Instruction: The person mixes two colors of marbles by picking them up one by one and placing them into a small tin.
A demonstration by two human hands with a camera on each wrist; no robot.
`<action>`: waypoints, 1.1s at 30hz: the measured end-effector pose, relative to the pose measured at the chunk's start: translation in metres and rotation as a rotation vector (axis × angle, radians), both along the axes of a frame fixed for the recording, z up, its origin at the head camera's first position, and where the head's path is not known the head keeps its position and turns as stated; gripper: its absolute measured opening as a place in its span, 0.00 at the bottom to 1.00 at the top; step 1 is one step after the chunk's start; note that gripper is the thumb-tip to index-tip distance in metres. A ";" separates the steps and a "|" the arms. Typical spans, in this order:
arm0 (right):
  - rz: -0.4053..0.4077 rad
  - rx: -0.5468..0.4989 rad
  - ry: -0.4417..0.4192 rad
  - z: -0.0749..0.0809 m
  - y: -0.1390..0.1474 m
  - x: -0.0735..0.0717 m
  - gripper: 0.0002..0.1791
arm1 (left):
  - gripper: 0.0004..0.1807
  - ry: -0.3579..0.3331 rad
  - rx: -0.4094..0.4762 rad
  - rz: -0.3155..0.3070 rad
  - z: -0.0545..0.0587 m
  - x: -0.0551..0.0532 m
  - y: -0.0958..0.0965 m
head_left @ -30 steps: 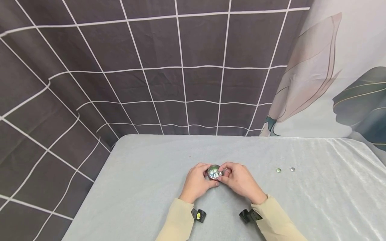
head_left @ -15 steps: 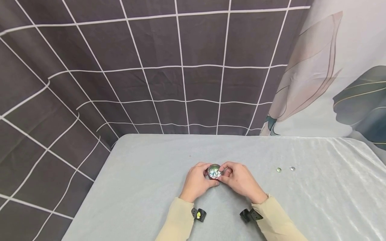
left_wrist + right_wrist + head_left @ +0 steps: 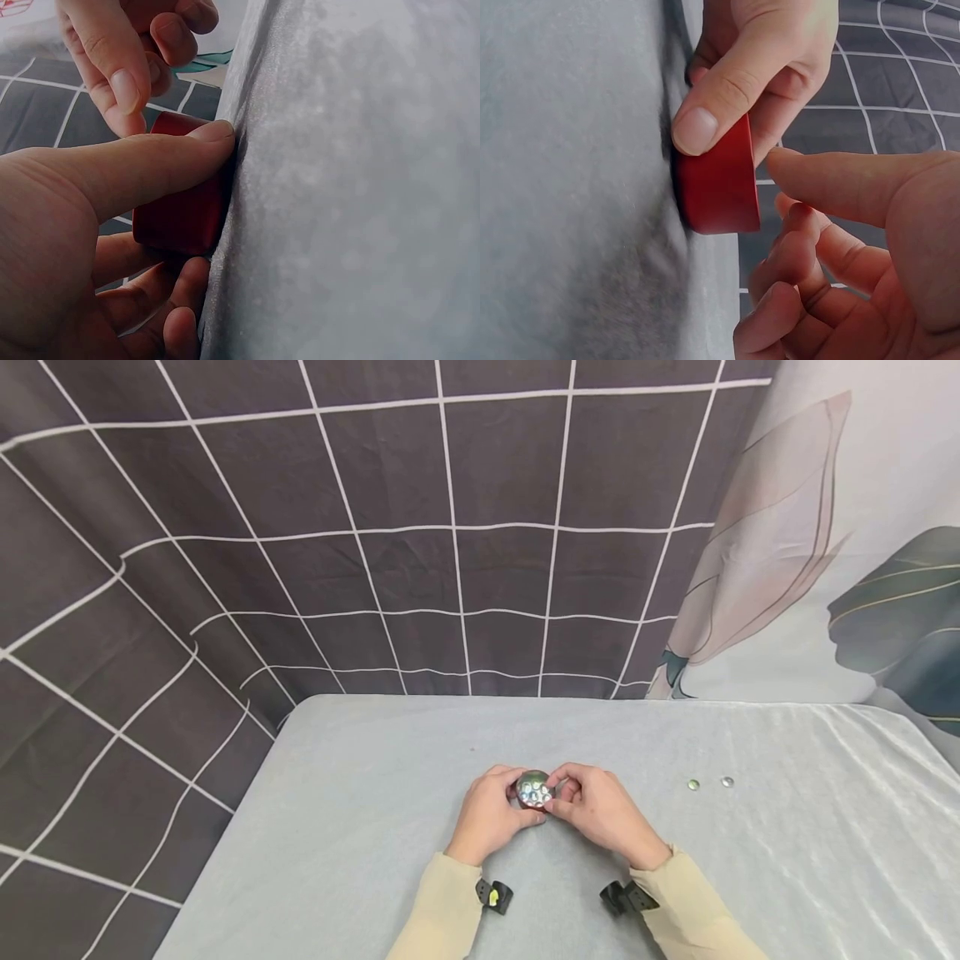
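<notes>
A small red round tin (image 3: 724, 184) stands on the cloth-covered table. In the head view several shiny round pieces, like flat glass gems (image 3: 534, 793), show inside it. My left hand (image 3: 487, 814) holds the tin from the left, thumb along the near wall and fingers around the far side. My right hand (image 3: 596, 806) is at the tin's right side, thumb and index fingertips right at the rim and spread apart. Its other fingers curl loosely, and no piece shows between them. Both wrist views see the tin from the side, so its contents are hidden there.
Two loose gems lie on the table right of my hands: a green gem (image 3: 693, 785) and a clear gem (image 3: 727, 782). The pale cloth (image 3: 360, 777) reaches back to a dark grid-patterned curtain (image 3: 495, 568). A leaf-print curtain (image 3: 795, 568) hangs at the right.
My right hand has shifted slightly right, its fingertips drawing back from over the pieces to the tin's rim. My left hand and the tin stay in place.
</notes>
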State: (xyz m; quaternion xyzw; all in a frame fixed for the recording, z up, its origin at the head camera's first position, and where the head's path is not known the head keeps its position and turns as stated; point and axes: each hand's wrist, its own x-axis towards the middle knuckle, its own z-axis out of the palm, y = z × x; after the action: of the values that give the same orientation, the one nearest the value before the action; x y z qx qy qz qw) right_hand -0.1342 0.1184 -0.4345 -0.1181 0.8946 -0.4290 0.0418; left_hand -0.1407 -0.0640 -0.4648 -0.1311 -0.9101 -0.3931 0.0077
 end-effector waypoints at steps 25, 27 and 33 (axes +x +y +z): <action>-0.029 -0.001 -0.011 0.005 0.017 0.004 0.09 | 0.29 -0.016 -0.001 0.012 0.001 0.002 0.001; -0.029 0.001 -0.007 0.005 0.019 0.005 0.09 | 0.29 -0.019 -0.003 0.014 0.001 0.002 0.001; -0.037 -0.002 -0.008 0.007 0.024 0.006 0.10 | 0.29 -0.027 -0.011 0.018 0.000 0.001 0.001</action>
State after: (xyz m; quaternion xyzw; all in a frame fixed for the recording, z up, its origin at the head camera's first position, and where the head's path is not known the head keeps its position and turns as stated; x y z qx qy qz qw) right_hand -0.1279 0.1429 -0.4276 -0.1001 0.8960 -0.4311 0.0372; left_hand -0.1396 -0.0627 -0.4643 -0.1178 -0.9134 -0.3897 -0.0017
